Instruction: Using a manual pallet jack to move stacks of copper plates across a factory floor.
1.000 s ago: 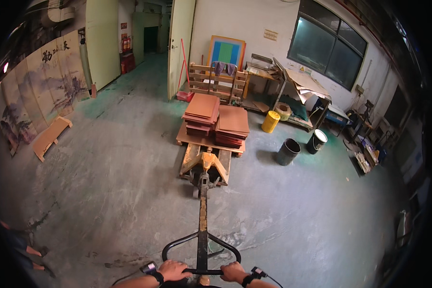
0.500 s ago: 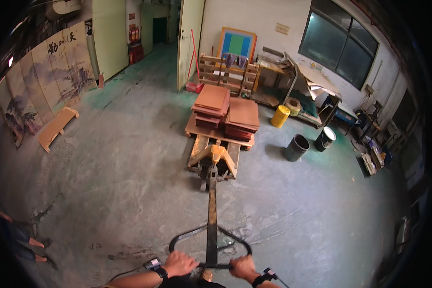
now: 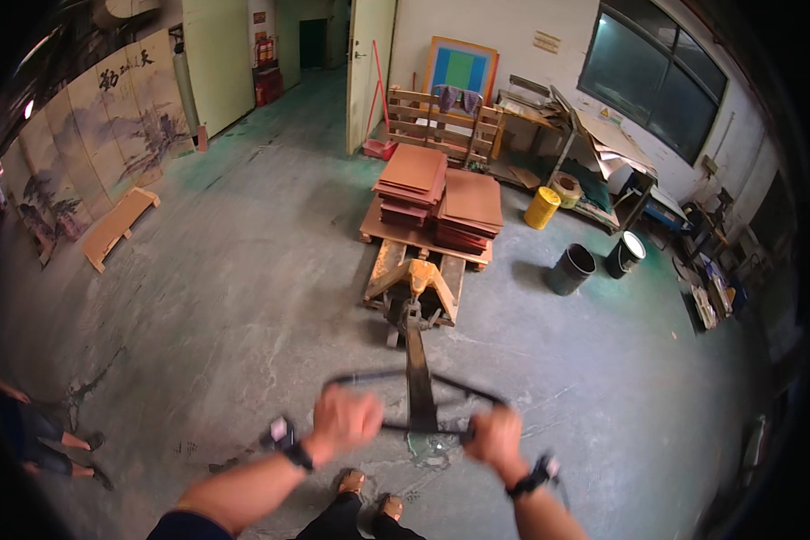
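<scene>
At the near end of the pallet jack [image 3: 419, 277], both hands are on its black loop handle [image 3: 420, 405] — the left hand [image 3: 346, 419] at the loop's left side, the right hand [image 3: 497, 434] at its right — their fingers, blurred, curled closed around the bar. At the jack's far part, over its forks, lies a wooden pallet [image 3: 370, 225] bearing stacked reddish-brown sheets [image 3: 414, 167]. Right of the jack stand an open black bucket [image 3: 573, 272] and, farther off, a yellow bucket [image 3: 542, 210], with a slatted wooden frame [image 3: 411, 94] beyond the jack.

Left hand [image 3: 346, 418] and right hand [image 3: 495, 436] grip the handle [image 3: 421, 403] of a pallet jack [image 3: 419, 277] bearing 2 stacks [image 3: 471, 200].
</scene>
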### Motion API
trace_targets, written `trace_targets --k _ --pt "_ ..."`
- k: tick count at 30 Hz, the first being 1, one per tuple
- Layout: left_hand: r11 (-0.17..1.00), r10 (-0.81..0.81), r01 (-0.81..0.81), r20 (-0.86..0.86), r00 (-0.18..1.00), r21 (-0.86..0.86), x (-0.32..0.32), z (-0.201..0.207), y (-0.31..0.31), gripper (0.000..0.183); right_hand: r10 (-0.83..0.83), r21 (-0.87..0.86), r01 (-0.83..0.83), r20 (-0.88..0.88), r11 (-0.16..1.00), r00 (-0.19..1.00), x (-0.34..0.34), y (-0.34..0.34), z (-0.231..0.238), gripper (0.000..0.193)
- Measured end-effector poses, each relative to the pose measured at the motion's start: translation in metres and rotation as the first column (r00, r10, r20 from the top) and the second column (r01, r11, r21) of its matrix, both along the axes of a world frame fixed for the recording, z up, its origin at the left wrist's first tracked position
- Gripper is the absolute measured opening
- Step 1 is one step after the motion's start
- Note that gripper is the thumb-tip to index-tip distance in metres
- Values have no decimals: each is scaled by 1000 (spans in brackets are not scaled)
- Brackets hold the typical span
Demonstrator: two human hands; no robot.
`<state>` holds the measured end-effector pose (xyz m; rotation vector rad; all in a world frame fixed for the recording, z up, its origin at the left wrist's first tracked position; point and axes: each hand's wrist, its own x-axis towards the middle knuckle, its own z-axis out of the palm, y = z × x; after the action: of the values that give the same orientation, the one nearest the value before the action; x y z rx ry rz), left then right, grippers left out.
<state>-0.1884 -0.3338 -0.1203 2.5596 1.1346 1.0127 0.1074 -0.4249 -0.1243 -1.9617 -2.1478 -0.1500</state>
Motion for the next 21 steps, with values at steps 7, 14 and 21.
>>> trace_targets --k 7,14,21 --pt "788 -418 185 -291 860 -587 -36 -173 -132 42 161 -877 -193 -135 440 978 -26 -129 -148 41" --pt "973 92 -81 37 995 -218 34 64 51 22 -133 -221 116 -63 968 989 15 69 81 23" --pt "970 -162 136 -121 979 -203 -22 -72 -91 26 60 -371 -42 39 928 997 -22 -91 -53 21"
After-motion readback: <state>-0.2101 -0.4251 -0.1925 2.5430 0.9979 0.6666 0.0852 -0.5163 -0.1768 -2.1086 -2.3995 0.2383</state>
